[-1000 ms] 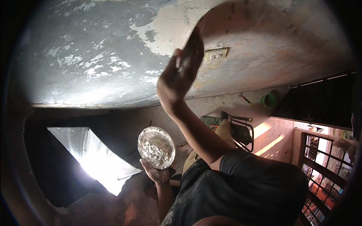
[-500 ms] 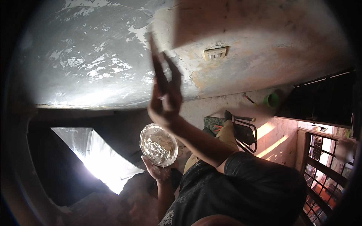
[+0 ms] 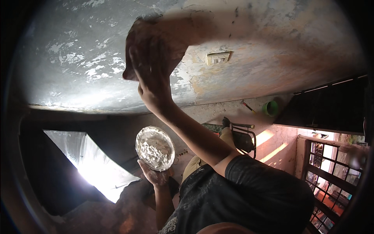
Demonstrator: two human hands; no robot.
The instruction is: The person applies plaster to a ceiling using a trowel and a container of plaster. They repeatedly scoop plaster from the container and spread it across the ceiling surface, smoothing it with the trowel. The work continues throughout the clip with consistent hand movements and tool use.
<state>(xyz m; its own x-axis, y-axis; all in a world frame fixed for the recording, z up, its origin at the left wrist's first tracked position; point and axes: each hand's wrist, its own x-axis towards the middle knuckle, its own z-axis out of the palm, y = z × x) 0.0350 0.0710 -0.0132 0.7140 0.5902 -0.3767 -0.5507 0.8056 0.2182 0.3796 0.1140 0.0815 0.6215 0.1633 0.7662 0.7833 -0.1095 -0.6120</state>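
Note:
My left hand grips a round, shallow metal plate holding lumpy white paste, from its lower edge. My right hand is raised against the mottled grey and white wall, fingers pressed round something dark and flat that I cannot make out, partly merged with its shadow. To the right of this hand a cream switch plate is set in the wall.
A bright softbox light glows at the lower left. Beside my legs is a black-framed chair. Beyond it lie a green bucket and a hammer-like tool. A dark panel and a barred window are at the right.
My right hand has moved leftward across the wall, dropping briefly and rising again, and its shadow moved with it. My left hand and the plate have shifted slightly up and left in view.

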